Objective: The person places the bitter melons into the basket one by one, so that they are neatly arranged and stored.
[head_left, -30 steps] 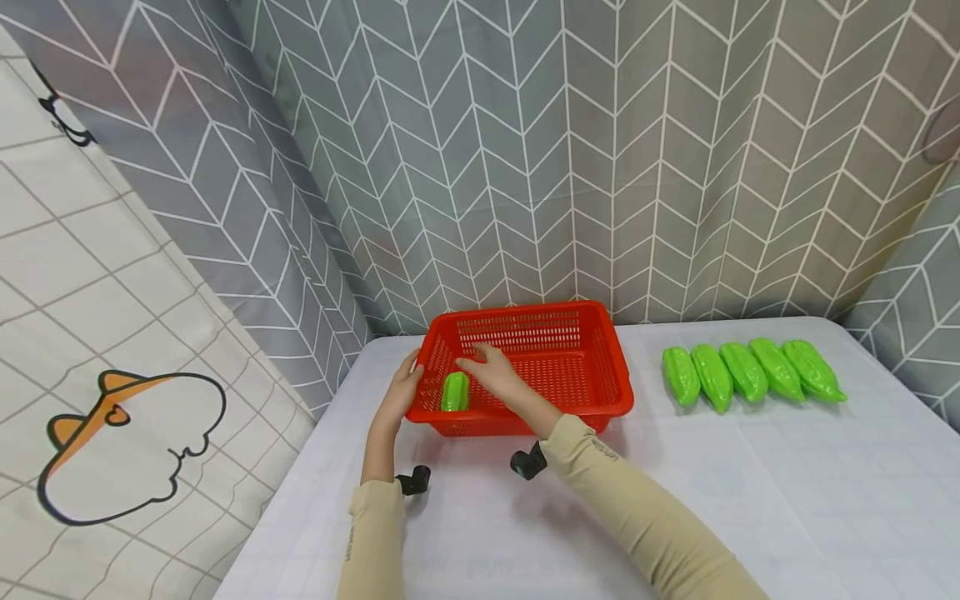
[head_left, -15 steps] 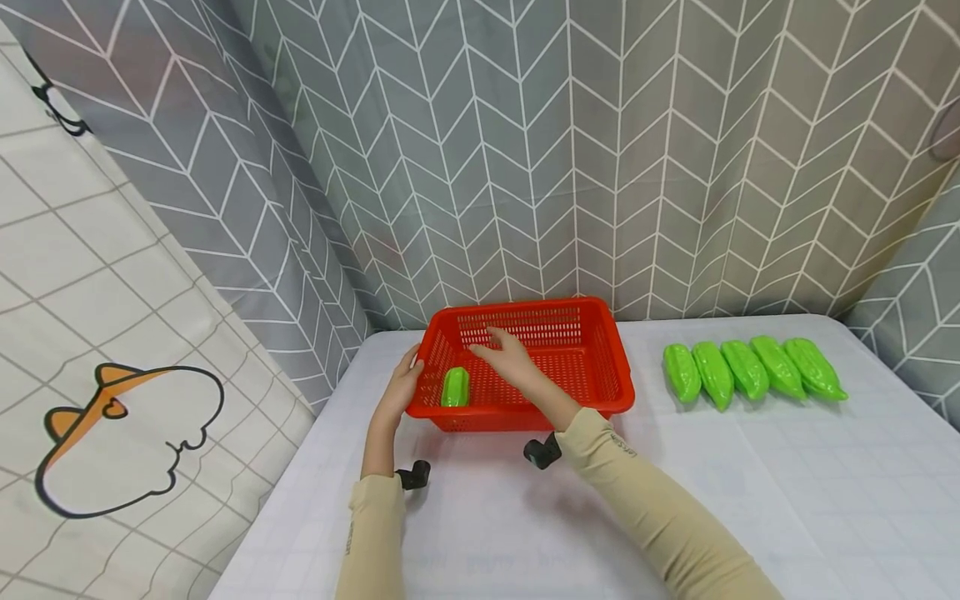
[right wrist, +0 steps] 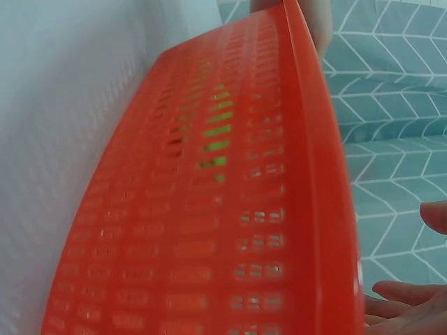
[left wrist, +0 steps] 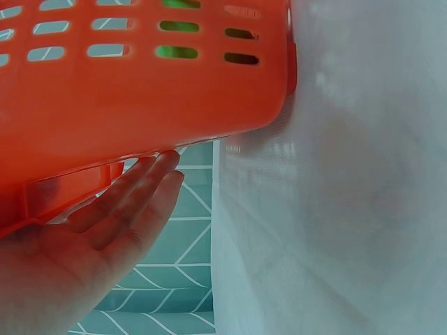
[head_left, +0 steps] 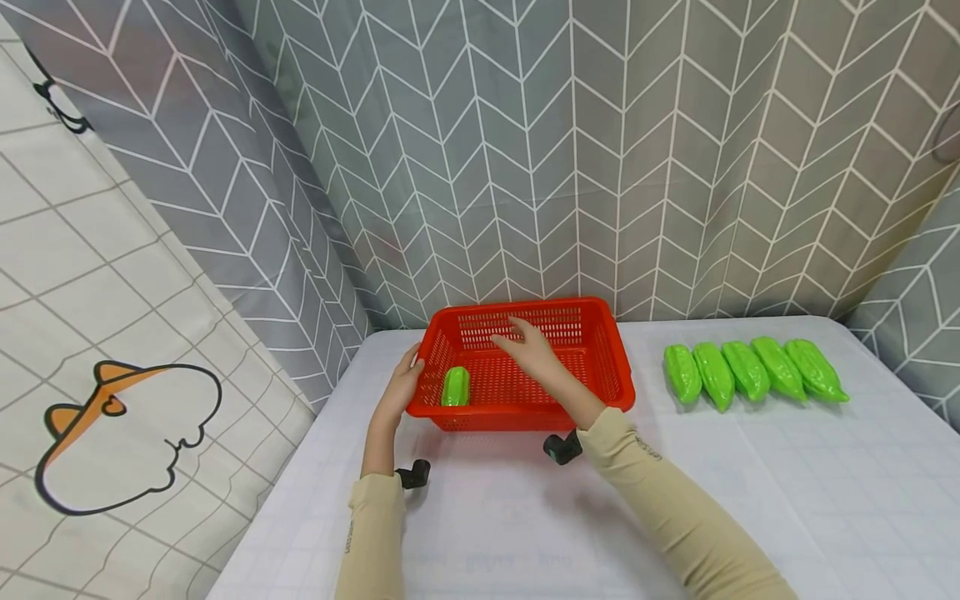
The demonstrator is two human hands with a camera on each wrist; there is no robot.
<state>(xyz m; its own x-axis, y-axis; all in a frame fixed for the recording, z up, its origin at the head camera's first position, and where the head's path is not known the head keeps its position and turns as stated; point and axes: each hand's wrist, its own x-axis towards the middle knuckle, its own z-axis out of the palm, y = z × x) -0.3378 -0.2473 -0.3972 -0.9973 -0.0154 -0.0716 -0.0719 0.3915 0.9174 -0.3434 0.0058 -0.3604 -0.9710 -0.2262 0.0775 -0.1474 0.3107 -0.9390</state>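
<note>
One green fruit (head_left: 455,387) lies in the left end of the red basket (head_left: 517,412). The left hand (head_left: 401,385), fingers straight, touches the basket's left side; the right hand (head_left: 534,352), fingers spread, hangs over it. Rightward, five more fruits (head_left: 746,370) line the desk (head_left: 495,521).

One vegetable (head_left: 456,387) lies in the basket (head_left: 517,419); five vegetables (head_left: 745,369) right of it; curtain (head_left: 570,167) behind.

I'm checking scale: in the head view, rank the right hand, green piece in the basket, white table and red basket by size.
1. White table
2. Red basket
3. Right hand
4. Green piece
</note>
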